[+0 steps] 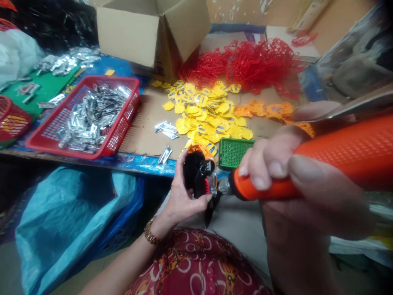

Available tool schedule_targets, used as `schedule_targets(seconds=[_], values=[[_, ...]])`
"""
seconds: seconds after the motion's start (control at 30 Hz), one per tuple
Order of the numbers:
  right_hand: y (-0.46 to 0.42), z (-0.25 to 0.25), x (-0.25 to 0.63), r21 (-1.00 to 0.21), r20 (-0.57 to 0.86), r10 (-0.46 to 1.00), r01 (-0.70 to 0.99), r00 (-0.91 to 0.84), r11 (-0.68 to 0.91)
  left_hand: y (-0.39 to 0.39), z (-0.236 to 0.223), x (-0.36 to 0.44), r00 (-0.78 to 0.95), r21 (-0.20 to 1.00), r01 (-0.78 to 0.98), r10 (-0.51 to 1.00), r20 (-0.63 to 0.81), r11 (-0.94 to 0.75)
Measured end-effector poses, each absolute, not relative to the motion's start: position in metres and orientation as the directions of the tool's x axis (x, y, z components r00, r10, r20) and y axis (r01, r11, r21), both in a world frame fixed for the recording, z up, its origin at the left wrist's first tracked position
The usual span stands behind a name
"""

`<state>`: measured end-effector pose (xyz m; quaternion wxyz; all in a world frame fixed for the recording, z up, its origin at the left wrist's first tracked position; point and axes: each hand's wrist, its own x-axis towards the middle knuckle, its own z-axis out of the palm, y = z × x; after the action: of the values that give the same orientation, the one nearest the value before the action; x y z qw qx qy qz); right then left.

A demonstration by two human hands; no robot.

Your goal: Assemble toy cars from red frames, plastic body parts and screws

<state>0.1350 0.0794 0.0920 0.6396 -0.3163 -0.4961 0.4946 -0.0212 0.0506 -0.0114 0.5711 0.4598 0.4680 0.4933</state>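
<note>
My left hand [180,198], with a gold bracelet at the wrist, grips a small black-and-orange plastic case [199,174] above my lap. Fingers wrap its left side and the thumb lies along its lower edge. A red part shows on its near side; its exact kind is unclear. My right hand [328,200] is closed around an orange electric screwdriver [346,149], held level and pointing left. The screwdriver's metal tip [224,187] meets or nearly meets the case's right side; contact cannot be made out.
Yellow labelled pieces [208,110] lie piled on cardboard, with orange pieces [264,109] and tangled red plastic straps [245,63] behind. A red basket [115,141] holds shiny metal strips. Nearby are a green tray [235,153], an open carton [129,35] and a blue sack [64,229].
</note>
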Motion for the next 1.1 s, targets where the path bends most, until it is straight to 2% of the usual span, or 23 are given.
schedule_targets(seconds=[0.1,0.23,0.3,0.53,0.9,1.1], values=[[0.079,0.09,0.136,-0.877,0.372,0.928,-0.318,0.024,0.36,0.049,-0.013,-0.02,0.069,0.975,-0.161,0.987,-0.143,0.153],[0.08,0.087,0.138,-0.905,0.361,0.932,-0.227,0.038,0.359,0.048,-0.017,-0.017,0.07,0.955,-0.235,0.983,-0.171,0.183],[0.081,0.088,0.138,-0.886,0.386,0.922,-0.262,0.036,0.381,0.048,-0.018,-0.016,0.065,0.943,-0.274,0.981,-0.18,0.191],[0.079,0.096,0.132,-0.857,0.283,0.947,-0.404,0.151,0.32,0.047,-0.022,-0.014,0.059,0.92,-0.341,0.982,-0.182,0.191],[0.077,0.097,0.133,-0.891,0.263,0.95,-0.335,0.166,0.305,0.047,-0.022,-0.013,0.014,0.921,-0.346,0.983,-0.185,0.178],[0.08,0.092,0.135,-0.837,0.366,0.925,-0.398,0.104,0.376,0.047,-0.026,-0.011,0.013,0.922,-0.354,0.986,-0.167,0.161]])
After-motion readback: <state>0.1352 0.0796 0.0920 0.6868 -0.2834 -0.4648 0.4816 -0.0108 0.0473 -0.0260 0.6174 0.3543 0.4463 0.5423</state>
